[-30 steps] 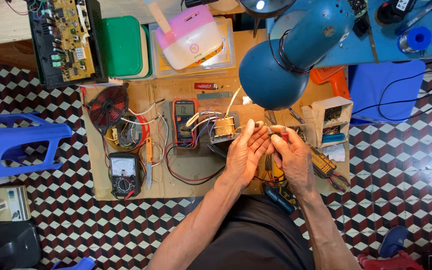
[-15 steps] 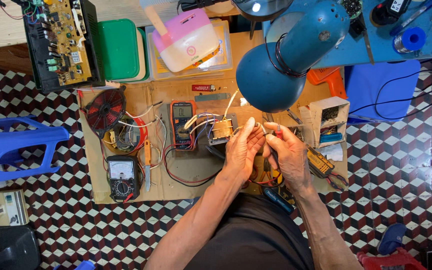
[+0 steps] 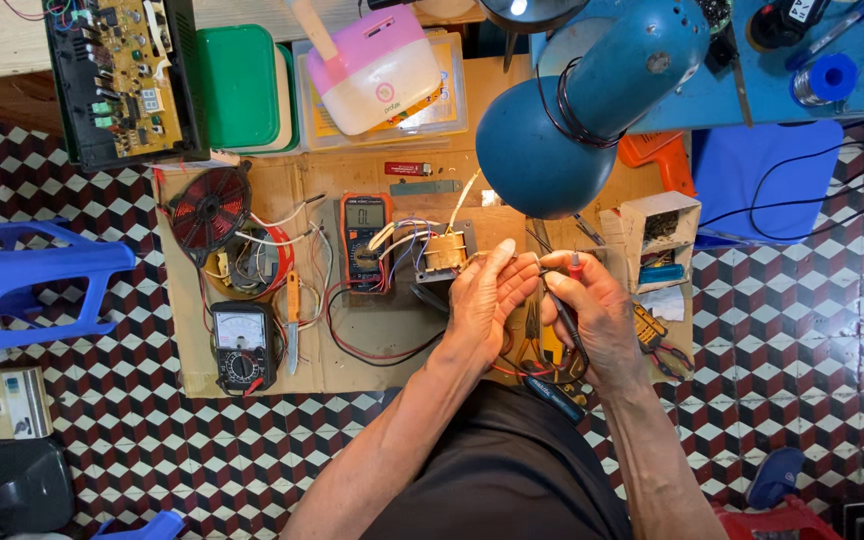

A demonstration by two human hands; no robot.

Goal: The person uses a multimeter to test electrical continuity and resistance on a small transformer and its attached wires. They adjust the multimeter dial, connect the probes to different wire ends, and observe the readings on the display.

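My left hand (image 3: 487, 300) and my right hand (image 3: 597, 310) meet above a cardboard work mat (image 3: 392, 350) on the floor. The right hand holds a meter probe (image 3: 564, 305) with a red tip, pointing toward the left fingers. The left fingers pinch a thin wire lead coming from a small transformer (image 3: 445, 252) just to their left. An orange digital multimeter (image 3: 364, 240) lies left of the transformer, joined by red and black leads.
A blue desk lamp (image 3: 592, 110) hangs over the mat's far right. A red coil (image 3: 210, 212), an analog meter (image 3: 242, 345) and a knife (image 3: 293, 320) lie left. A circuit board (image 3: 122, 70), green box (image 3: 242, 90) and blue stool (image 3: 22, 280) stand around.
Both hands have shifted slightly up and toward the transformer. The right hand's probe tip now sits close to the left fingertips.
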